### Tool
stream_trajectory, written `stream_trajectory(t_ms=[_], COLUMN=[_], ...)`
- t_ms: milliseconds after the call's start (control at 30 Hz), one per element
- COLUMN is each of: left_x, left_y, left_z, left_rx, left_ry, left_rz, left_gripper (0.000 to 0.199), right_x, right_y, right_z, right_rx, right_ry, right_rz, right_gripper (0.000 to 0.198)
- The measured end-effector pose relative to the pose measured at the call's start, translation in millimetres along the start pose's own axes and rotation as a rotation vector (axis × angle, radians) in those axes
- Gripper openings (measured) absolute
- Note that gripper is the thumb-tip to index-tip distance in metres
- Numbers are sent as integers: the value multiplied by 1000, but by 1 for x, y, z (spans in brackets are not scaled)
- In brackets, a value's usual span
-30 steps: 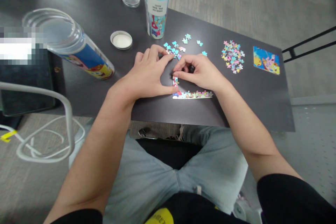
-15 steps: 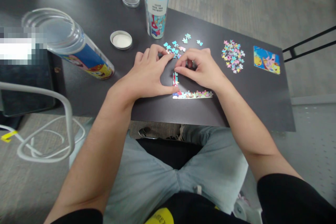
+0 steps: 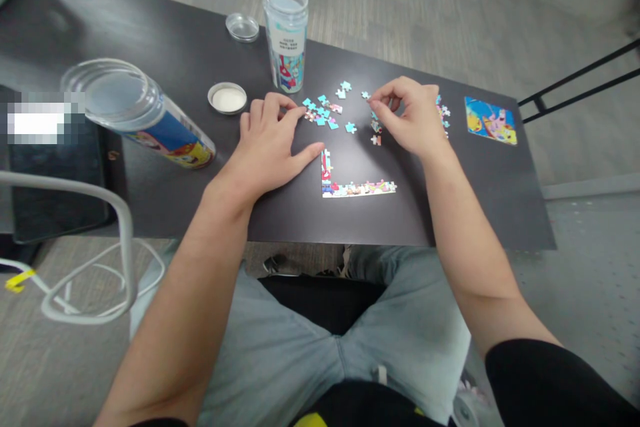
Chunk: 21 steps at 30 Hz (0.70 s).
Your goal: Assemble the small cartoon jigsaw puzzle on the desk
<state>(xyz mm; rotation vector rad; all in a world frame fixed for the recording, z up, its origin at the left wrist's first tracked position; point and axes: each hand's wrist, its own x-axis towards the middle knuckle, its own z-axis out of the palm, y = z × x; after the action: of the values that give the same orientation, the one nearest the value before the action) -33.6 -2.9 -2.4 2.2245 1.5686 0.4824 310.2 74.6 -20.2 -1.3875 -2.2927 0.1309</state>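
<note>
My left hand (image 3: pixel 273 137) rests on the dark table with its fingers apart, its index fingertip beside a loose cluster of blue and pink puzzle pieces (image 3: pixel 321 119). Its thumb tip lies by the top of an L-shaped strip of joined puzzle pieces (image 3: pixel 359 189). My right hand (image 3: pixel 407 113) is closed in a pinch at the edge of a small light-blue puzzle piece (image 3: pixel 365 95). A few more pieces (image 3: pixel 376 140) lie under and beside that hand, partly covered. Two blue pieces (image 3: pixel 343 89) lie to the left of its fingertips.
A pile of pieces (image 3: pixel 444 113) is mostly hidden behind my right hand. A picture card (image 3: pixel 491 121) lies at the right. Two clear canisters, one nearer (image 3: pixel 170 127) and one farther (image 3: pixel 287 47), stand at the left near two round lids (image 3: pixel 227 99) (image 3: pixel 243 27). A white cable (image 3: pixel 127 240) loops at far left.
My right hand has moved right, away from the L-shaped strip, to a loose piece. My left hand has drawn back slightly, its thumb off the strip's corner. The view has shifted a little.
</note>
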Motion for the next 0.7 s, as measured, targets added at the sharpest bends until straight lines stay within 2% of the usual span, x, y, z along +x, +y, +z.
stream_trajectory(t_ms=[100, 267, 500, 600, 700], left_x=[-1, 0, 2, 2, 2], left_y=[2, 3, -2, -3, -2], left_z=[-1, 1, 1, 1, 1], left_rx=[-1, 13, 12, -11, -29], left_ry=[7, -19, -40, -33, -38], left_rz=[0, 8, 25, 53, 47], left_gripper=[74, 66, 64, 63, 64], right_x=[-1, -4, -3, -3, -4], right_y=[-11, -31, -28, -28, -32], right_z=[-6, -8, -7, -8, -10], right_rx=[12, 75, 151, 176, 180], right_ry=[-50, -186, -182, -187, -216], right_rz=[59, 26, 0, -3, -5], right_gripper=[23, 19, 10, 12, 25])
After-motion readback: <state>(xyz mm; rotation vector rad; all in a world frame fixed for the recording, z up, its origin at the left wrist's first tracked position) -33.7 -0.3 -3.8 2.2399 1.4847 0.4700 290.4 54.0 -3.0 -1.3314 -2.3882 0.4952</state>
